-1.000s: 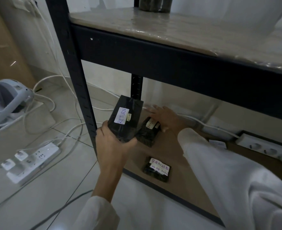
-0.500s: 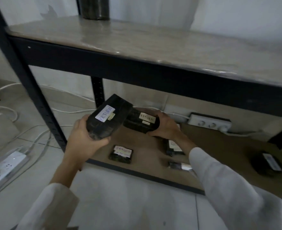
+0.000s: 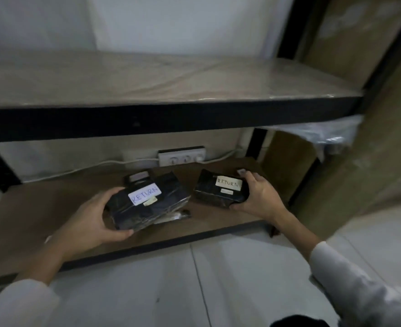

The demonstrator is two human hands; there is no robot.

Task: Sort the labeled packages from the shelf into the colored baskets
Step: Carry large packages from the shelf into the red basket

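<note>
Packages in both hands here: left hand is wrapped round a black package tagged RETURN, and right hand grips a second RETURN package. Both are just above the bottom shelf. Labels match, so I'd carry them together to one basket, ducking out low under the upper board. No baskets in shot, so I can't tell what's in them. Another package sits on the shelf behind.

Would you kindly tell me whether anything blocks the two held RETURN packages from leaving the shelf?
Nothing visible does. The left hand grips the larger package, the right hand the smaller package, both near the shelf front. No basket is in view.
</note>
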